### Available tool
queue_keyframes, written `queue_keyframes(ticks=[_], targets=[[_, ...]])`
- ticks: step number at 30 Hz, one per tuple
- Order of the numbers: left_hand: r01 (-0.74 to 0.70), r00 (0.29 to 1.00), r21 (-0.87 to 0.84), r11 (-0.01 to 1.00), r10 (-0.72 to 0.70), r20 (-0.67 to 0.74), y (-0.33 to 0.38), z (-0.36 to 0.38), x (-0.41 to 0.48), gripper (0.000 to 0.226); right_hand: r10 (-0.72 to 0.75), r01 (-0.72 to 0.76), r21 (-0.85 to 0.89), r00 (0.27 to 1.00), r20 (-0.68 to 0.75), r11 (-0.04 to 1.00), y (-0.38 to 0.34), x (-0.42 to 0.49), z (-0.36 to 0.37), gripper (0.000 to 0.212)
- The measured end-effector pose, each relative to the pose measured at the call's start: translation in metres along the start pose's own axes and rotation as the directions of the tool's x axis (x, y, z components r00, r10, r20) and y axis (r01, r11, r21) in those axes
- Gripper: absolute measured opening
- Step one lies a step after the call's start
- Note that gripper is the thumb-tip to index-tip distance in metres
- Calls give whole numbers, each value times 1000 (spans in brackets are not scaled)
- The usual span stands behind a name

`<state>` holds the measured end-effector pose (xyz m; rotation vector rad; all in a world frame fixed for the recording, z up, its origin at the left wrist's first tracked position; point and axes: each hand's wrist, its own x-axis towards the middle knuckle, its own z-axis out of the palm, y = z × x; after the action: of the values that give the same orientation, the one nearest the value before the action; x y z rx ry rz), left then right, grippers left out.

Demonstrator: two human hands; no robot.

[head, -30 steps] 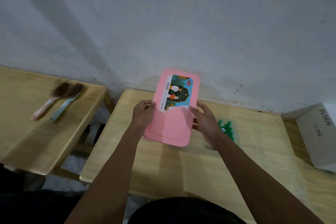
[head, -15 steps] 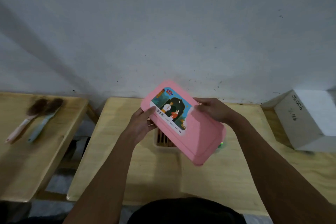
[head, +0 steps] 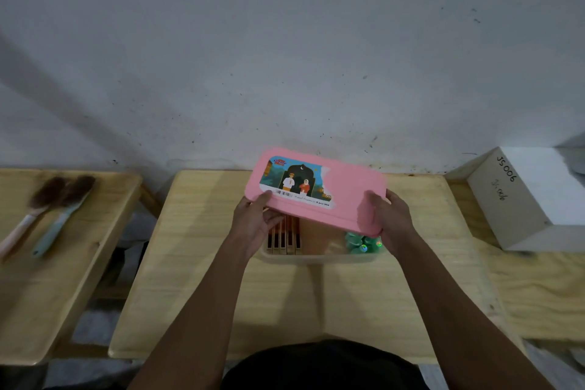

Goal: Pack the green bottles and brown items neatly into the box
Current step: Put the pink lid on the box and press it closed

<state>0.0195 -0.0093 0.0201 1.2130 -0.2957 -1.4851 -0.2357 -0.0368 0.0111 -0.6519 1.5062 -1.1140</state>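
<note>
Here the pink lid [head: 345, 196] is held directly above the cream box [head: 316, 258], which stands on the wooden table [head: 196, 263] in front of the person. The left hand [head: 256, 225] grips the lid's left near corner; the right hand [head: 391, 222] curls round its right end. The lid's long axis runs left to right, parallel to the box's. The lid appears tilted, its near edge clear of the rim. Brown items [head: 285, 239] occupy the box's left part, green bottles [head: 362, 241] its right. Both hands are equally near; lowering the lid squarely is the likely next step.
</note>
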Motion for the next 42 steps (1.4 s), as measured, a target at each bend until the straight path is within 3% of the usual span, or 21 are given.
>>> queue_keyframes(ticks=[3, 5, 10, 16, 22, 27, 32, 35, 42], targets=[[-23, 982, 226, 974, 64, -177, -1, -3, 6, 27, -90, 93, -176, 996, 26, 980, -4, -1, -10, 21], [-47, 953, 490, 871, 186, -238, -2, -7, 6, 26, -138, 163, -333, 986, 97, 929, -4, -1, -17, 18], [-132, 920, 793, 594, 371, -125, -22, -19, 2, 21, -222, 256, -567, 966, 130, 783, 7, 8, -18, 11], [-72, 933, 823, 564, 331, -145, -44, -25, 6, 22, -210, 166, -777, 977, 45, 608, 35, 16, -17, 50], [-82, 937, 831, 551, 326, -124, -52, -30, 17, 27, -217, 181, -699, 975, 37, 692, 44, 12, -11, 46], [-108, 916, 835, 540, 380, -128, -57, -27, 19, 28, -224, 154, -634, 974, -31, 758, 58, 29, -16, 71], [-162, 883, 797, 581, 447, -146, -64, -17, 13, 24, -252, 153, -592, 964, -88, 791, 55, 24, -10, 68], [-149, 884, 798, 584, 440, -157, -65, -13, 10, 25, -283, 151, -589, 949, -139, 794, 47, 14, -6, 51], [-134, 884, 813, 567, 439, -160, -60, -7, 13, 25, -225, 66, -611, 956, -187, 789, 41, 24, -5, 46]])
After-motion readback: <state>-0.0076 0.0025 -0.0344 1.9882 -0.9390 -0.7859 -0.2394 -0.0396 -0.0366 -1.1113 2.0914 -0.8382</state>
